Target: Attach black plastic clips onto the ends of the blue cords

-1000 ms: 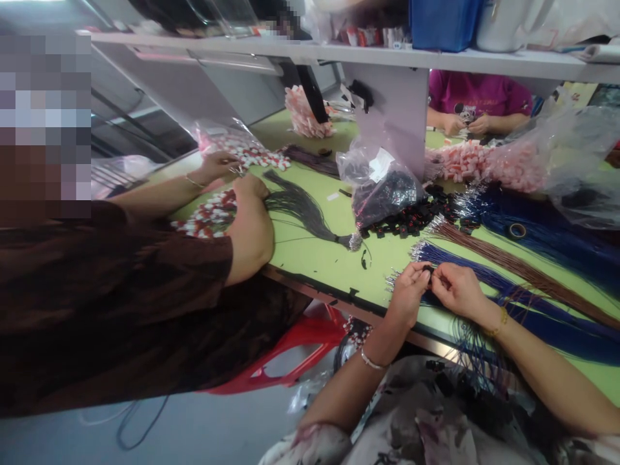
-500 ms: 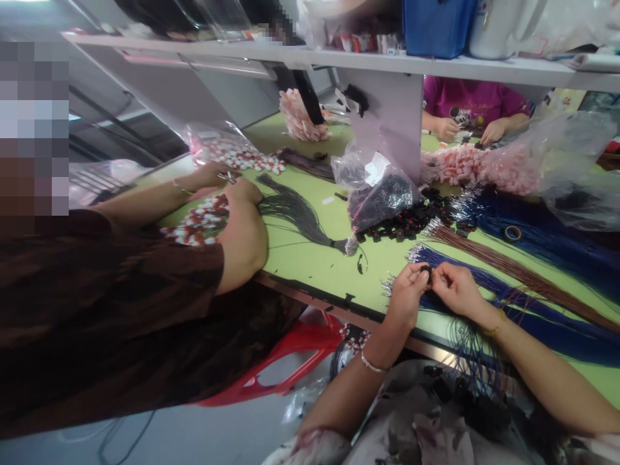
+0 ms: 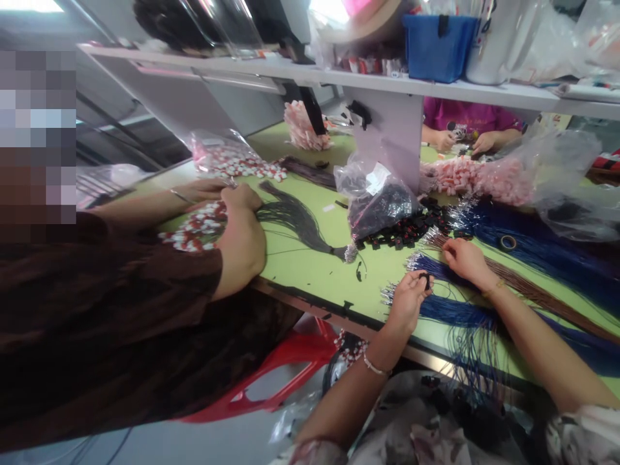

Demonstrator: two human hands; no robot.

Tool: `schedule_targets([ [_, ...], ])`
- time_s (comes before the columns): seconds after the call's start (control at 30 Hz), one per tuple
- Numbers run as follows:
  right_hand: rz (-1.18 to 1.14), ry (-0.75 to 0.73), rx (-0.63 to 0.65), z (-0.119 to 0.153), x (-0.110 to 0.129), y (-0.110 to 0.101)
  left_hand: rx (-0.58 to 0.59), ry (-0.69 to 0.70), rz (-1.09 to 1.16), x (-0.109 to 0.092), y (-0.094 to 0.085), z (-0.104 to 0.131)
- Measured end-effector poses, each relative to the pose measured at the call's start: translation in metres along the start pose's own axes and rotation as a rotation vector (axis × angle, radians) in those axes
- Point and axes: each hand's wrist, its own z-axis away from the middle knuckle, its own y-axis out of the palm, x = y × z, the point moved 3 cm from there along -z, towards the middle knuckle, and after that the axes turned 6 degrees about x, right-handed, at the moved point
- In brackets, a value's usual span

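On my feed, a clear crumpled plastic bag with a white label slumps on the pale-green desk, filled with small black pieces, and more of the same lie in a loose black pile at its foot. Farther left I see another clear plastic bag with small red-and-white pieces in and before it. On the white shelf above, a blue plastic bin stands just beside a white jug; I can't make out what either holds. My wearer's left forearm rises from the bottom edge, a pale bracelet at the wrist, with the left hand raised at the desk's near edge, palm turned partly up. The right forearm slants in from the lower right, above the bundles of wire, and the right hand bends downward at the silver-tipped end of a brown wire bundle. The left fingers are curled closed around a small black rounded piece, which sits at their tips just above a near blue wire bundle. The right fingers are bunched, nearly together, over the brown wires; I can't tell whether they grip one.
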Motion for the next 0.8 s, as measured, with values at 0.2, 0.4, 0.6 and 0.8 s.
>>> schedule_targets([
  [0.2,0.308,0.080,0.082,-0.020,-0.015,0.010,0.007,-0.014,-0.002,0.001,-0.004,-0.001],
  [0.4,0.218,0.049,0.057,-0.017,-0.026,0.006,0.005,-0.017,-0.011,0.001,-0.003,-0.002],
  [0.6,0.100,0.042,0.010,-0.021,-0.039,0.005,0.017,-0.018,-0.010,0.002,-0.005,-0.001],
  [0.8,0.071,0.107,-0.082,-0.021,-0.041,0.001,0.012,-0.022,-0.009,0.002,-0.005,-0.001],
])
